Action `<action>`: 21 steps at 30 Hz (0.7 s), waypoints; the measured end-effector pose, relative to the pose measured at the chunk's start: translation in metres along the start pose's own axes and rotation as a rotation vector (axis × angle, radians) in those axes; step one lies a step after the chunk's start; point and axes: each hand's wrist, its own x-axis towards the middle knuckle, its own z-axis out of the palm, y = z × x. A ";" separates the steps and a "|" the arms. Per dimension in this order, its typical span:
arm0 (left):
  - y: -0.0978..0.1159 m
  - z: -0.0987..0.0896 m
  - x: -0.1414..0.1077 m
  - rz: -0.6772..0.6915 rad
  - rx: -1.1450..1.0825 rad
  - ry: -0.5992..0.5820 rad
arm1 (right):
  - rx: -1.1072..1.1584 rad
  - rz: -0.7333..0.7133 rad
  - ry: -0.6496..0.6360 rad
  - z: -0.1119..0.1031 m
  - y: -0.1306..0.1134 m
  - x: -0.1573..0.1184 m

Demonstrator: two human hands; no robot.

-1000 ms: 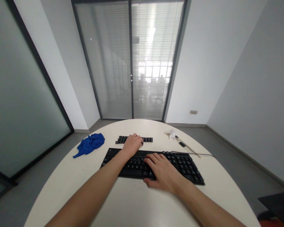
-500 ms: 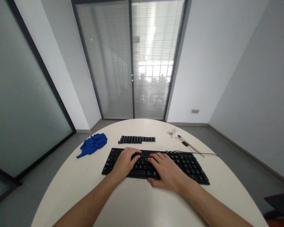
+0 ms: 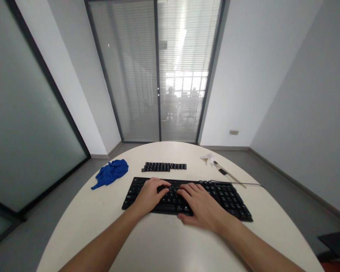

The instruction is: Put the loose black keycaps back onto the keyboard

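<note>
A black keyboard [image 3: 232, 200] lies on the round cream table [image 3: 158, 241]. My left hand [image 3: 151, 194] rests on its left half, thumb and index finger reaching toward the middle keys; whether a keycap is between them is too small to tell. On the middle of the keyboard lies my right hand [image 3: 200, 206], fingers over the keys and thumb spread apart at the front edge. Nothing shows in it. Behind the keyboard, loose black keycaps [image 3: 158, 167] stand in rows.
A crumpled blue cloth [image 3: 112, 173] lies at the left. At the back right are a white crumpled tissue [image 3: 208, 158], a thin brush [image 3: 229, 174] and a small black piece [image 3: 222, 171]. The keyboard's cable [image 3: 255, 184] runs off the right edge.
</note>
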 end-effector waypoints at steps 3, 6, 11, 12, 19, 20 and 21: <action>-0.001 0.001 0.000 0.019 0.017 -0.007 | 0.003 0.001 -0.002 0.000 0.000 0.000; -0.002 0.001 0.000 0.044 0.023 -0.020 | 0.002 0.000 0.006 0.001 0.001 0.000; -0.001 0.002 0.000 0.077 0.014 -0.002 | 0.002 -0.003 0.009 0.002 0.002 0.000; -0.001 0.002 0.000 0.083 0.013 0.001 | 0.004 -0.003 0.006 0.002 0.002 0.000; 0.002 0.004 -0.002 0.122 0.076 0.006 | 0.019 0.000 -0.022 0.000 0.000 0.000; 0.003 0.005 -0.002 0.127 0.087 0.001 | 0.023 -0.001 -0.023 -0.001 0.000 0.000; 0.003 0.005 -0.002 0.130 0.097 -0.004 | 0.027 -0.001 -0.023 -0.001 -0.001 0.000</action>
